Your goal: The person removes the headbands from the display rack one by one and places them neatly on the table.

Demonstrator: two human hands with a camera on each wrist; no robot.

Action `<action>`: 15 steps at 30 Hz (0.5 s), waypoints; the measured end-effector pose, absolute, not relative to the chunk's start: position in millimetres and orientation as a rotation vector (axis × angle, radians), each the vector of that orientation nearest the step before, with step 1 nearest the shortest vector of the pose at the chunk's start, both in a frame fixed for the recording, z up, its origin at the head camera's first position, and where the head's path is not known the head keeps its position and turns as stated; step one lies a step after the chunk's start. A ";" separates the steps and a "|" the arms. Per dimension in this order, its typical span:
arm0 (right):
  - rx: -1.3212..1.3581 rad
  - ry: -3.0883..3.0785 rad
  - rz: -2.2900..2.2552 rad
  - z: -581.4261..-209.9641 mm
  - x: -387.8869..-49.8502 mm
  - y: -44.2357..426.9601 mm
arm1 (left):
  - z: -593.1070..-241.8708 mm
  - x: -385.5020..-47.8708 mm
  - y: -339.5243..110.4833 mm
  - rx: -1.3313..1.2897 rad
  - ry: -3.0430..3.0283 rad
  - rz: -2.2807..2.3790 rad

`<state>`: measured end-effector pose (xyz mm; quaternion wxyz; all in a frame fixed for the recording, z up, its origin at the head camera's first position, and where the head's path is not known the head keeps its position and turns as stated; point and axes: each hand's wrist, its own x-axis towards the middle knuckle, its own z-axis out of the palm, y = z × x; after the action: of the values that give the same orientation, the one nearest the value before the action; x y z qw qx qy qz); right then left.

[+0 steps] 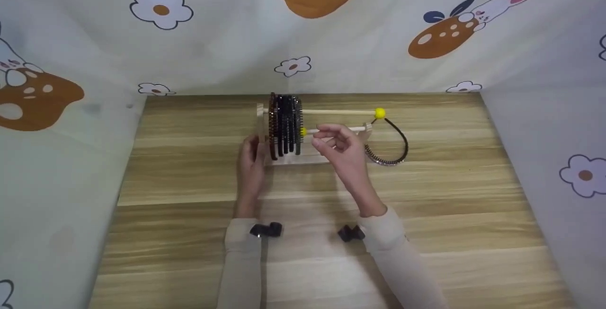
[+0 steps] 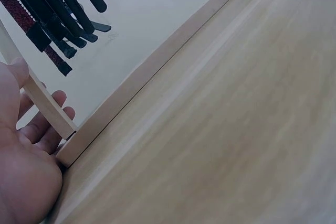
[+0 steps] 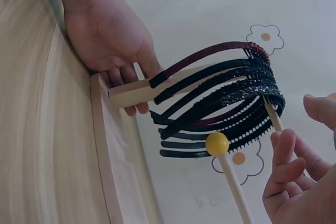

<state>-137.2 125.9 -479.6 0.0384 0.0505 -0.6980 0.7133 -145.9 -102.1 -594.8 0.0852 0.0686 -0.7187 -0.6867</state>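
1. Headbands point(image 1: 286, 124), a whole bunch of them, are hanging packed together on the upper rod point(image 1: 338, 111) of my wooden rack, over at its left end. Mostly black, with a dark reddish one outermost on the left, and you can see little comb teeth along the inside edges.
2. Left hand point(image 1: 251, 157): wrapped around the rack's left upright point(image 3: 134, 95) down low, thumb on one side and fingers on the other, right by the base point(image 2: 134, 85).
3. Right hand point(image 1: 343, 145): fingers loosely bent, thumb and index tip a bit apart, nothing in it that I can see. It's just right of the bunch, in front of the lower rod point(image 1: 357, 128). Can't tell if it's touching that.
4. Yellow ball point(image 1: 380, 113) caps the upper rod's right end; another yellow ball point(image 3: 217, 144) tips the lower one, close beside the bunch.
5. One separate headband point(image 1: 388, 163) is at the rack's right end, loop downward. Hanging or lying on the wood-grain tabletop point(image 1: 189, 181)? Honestly can't tell.
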 end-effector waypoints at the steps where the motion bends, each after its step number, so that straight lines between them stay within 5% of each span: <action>1: 0.162 -2.136 2.192 -480.5 -137.8 124.5 | -594.9 -145.3 -102.6 0.204 -2.155 -2.039; 15: 0.169 -2.159 2.184 -477.7 -146.1 106.7 | -593.6 -147.0 -101.6 0.250 -2.202 -2.016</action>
<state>-146.1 106.7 -477.7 0.0331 0.0549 -0.7017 0.7096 -147.0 -101.6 -593.6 0.0728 0.0831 -0.7330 -0.6712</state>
